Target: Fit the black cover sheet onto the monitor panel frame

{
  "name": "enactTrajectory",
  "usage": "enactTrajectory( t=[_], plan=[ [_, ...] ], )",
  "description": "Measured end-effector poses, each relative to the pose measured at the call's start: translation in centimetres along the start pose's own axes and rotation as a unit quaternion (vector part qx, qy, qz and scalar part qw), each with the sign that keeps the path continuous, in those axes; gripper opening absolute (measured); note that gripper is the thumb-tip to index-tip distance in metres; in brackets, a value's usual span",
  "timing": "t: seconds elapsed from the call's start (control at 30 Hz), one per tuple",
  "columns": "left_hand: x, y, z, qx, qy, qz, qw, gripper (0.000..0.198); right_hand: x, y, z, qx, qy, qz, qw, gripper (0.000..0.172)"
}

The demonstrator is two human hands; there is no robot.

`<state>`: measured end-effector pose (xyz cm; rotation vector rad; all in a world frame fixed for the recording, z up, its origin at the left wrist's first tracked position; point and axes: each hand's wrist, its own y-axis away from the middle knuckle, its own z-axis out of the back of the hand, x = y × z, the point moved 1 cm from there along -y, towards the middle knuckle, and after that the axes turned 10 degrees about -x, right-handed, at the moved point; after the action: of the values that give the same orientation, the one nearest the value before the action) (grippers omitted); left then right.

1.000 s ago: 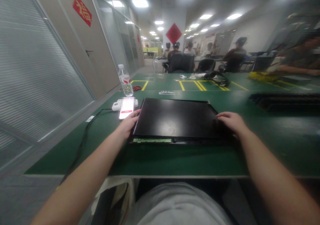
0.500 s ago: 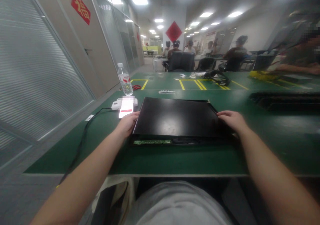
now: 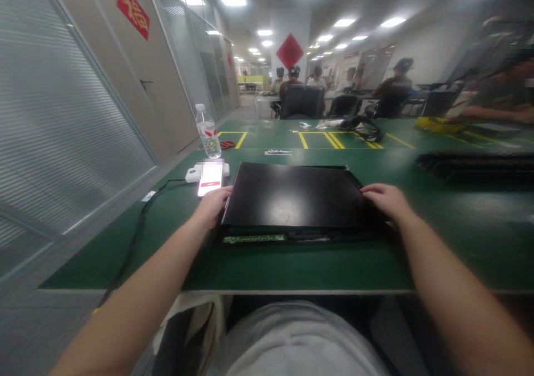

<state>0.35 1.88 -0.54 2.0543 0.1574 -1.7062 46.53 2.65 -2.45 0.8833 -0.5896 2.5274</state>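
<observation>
A green circuit strip [image 3: 253, 238] shows along the near edge of the black panel [image 3: 292, 195], which sits over the green table [image 3: 300, 270]. Left hand [image 3: 213, 207] grasps the panel's left edge; right hand [image 3: 389, 201] grasps its right edge. Left of the panel lies a lit phone [image 3: 211, 179]; beyond the panel's far-left corner, a standing water bottle [image 3: 208, 139].

Likely an office: glass partitions [image 3: 208, 67]
</observation>
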Motion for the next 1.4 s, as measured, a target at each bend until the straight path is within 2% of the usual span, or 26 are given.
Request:
enactTrajectory(
  t=[0.13, 0.27, 0.37, 0.47, 0.53, 0.7, 0.83, 0.97, 1.07, 1.17, 1.3, 1.4],
  plan=[
    [0.1, -0.4, 0.2, -0.007, 0.0, -0.029, 1.0, 0.032, -0.2, -0.1, -0.2, -0.006, 0.004, 0.012, 1.0, 0.019],
    [0.5, -1.1, 0.4, -0.001, 0.006, -0.029, 1.0, 0.02, -0.5, -0.3, -0.3, 0.0, 0.007, 0.011, 1.0, 0.022],
    [0.8, -1.3, 0.7, 0.007, -0.008, -0.058, 0.998, 0.032, -0.4, -0.2, -0.3, -0.001, 0.009, 0.002, 1.0, 0.023],
    [0.9, -1.1, 1.0, 0.049, -0.031, -0.106, 0.993, 0.054, -0.1, 0.0, -0.2, 0.003, 0.012, -0.015, 1.0, 0.025],
    [0.8, -0.8, 1.0, 0.072, -0.028, -0.12, 0.99, 0.06, 0.0, 0.0, -0.2, 0.003, 0.007, -0.023, 1.0, 0.025],
    [0.2, 0.0, 0.5, 0.074, -0.005, -0.181, 0.981, 0.052, 0.1, 0.0, -0.2, -0.003, -0.017, -0.039, 0.999, 0.026],
    [0.0, 0.1, 0.4, 0.082, -0.009, -0.234, 0.969, 0.051, 0.1, -0.1, -0.2, -0.003, -0.029, -0.058, 0.998, 0.019],
    [0.0, 0.0, 0.6, 0.075, -0.017, -0.287, 0.955, 0.05, -0.3, -0.2, -0.4, -0.018, -0.09, -0.107, 0.99, 0.014],
    [0.1, -0.3, 0.8, 0.067, -0.009, -0.301, 0.951, 0.049, -0.6, -0.5, -0.6, -0.024, -0.197, -0.125, 0.972, 0.015],
    [0.0, -0.6, 1.1, 0.047, 0.002, -0.292, 0.955, 0.049, -0.4, -0.7, 0.0, -0.018, -0.312, -0.136, 0.94, 0.018],
    [-0.5, -0.8, 1.6, 0.001, 0.028, -0.247, 0.969, 0.039, 0.7, 0.0, 1.5, 0.055, -0.444, -0.127, 0.885, 0.022],
    [-0.9, -0.4, 1.4, -0.005, 0.041, -0.211, 0.976, 0.036, 1.3, 0.7, 2.2, 0.051, -0.504, -0.17, 0.845, 0.017]
  ],
)
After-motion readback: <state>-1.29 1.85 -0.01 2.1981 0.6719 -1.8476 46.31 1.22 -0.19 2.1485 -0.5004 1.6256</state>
